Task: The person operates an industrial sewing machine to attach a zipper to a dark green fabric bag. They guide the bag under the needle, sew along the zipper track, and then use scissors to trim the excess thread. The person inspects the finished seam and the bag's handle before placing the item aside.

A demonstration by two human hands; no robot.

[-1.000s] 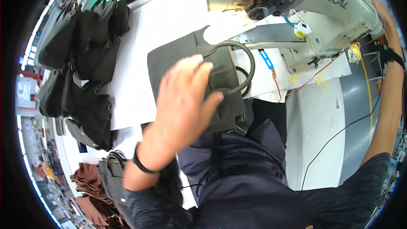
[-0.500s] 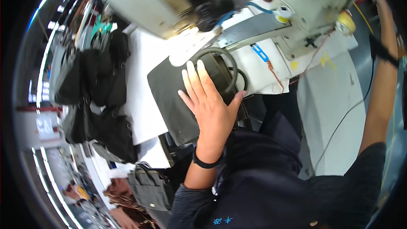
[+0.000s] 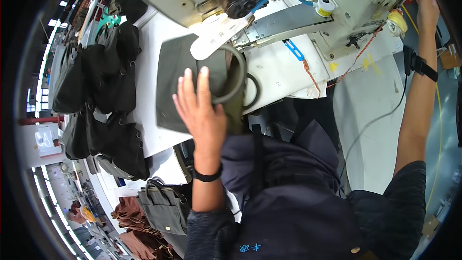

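A dark olive handbag (image 3: 175,82) with round tube handles lies on the white sewing table, partly beneath the head of a large sewing machine (image 3: 380,5). My left hand (image 3: 199,113) rests on the bag beside its near handle, fingers stretched out and slightly apart, palm down. One handle (image 3: 242,77) loops up from the bag, and another dark one curves to its right. Far off at the upper right, my right hand (image 3: 427,12) reaches to the end of the machine, by its wheel side; its fingers are largely hidden there.
Several black bags (image 3: 108,77) are piled at the left. A grey-green bag (image 3: 163,207) stands at the lower left next to brown leather pieces (image 3: 132,214). A blue tool (image 3: 293,49) on an orange cord lies on the machine bed, with a thread cone (image 3: 397,23) beyond.
The bag and my left hand have shifted left, and the bag has turned somewhat. My right hand stays at the machine's far end.
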